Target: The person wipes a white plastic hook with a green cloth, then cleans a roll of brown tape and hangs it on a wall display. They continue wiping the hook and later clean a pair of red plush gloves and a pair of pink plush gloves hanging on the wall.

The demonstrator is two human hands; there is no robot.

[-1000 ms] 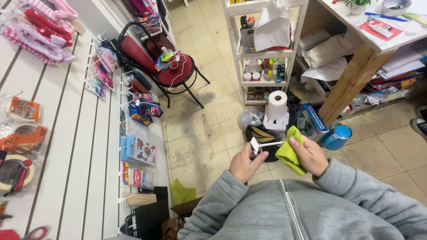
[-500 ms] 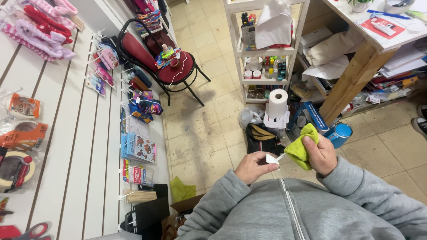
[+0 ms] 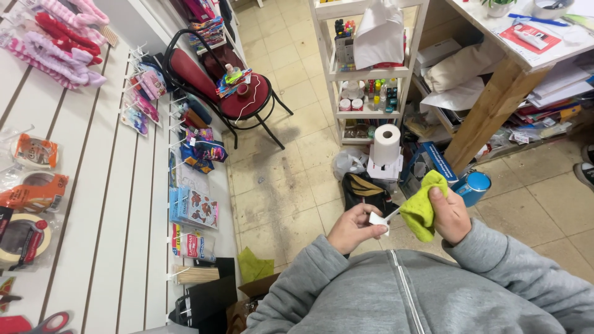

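Two hands meet above the tiled floor: the left hand [image 3: 354, 227] pinches a small white piece [image 3: 378, 219], the right hand [image 3: 450, 216] is closed around a green cloth [image 3: 422, 207], with flat colourful packets [image 3: 193, 207] hanging on the white slat wall [image 3: 105, 204] alongside.

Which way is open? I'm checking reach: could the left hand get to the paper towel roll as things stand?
Probably not freely. The left hand already pinches a small white piece, and the paper towel roll stands down on the floor clutter beyond it, so bending down seems needed.
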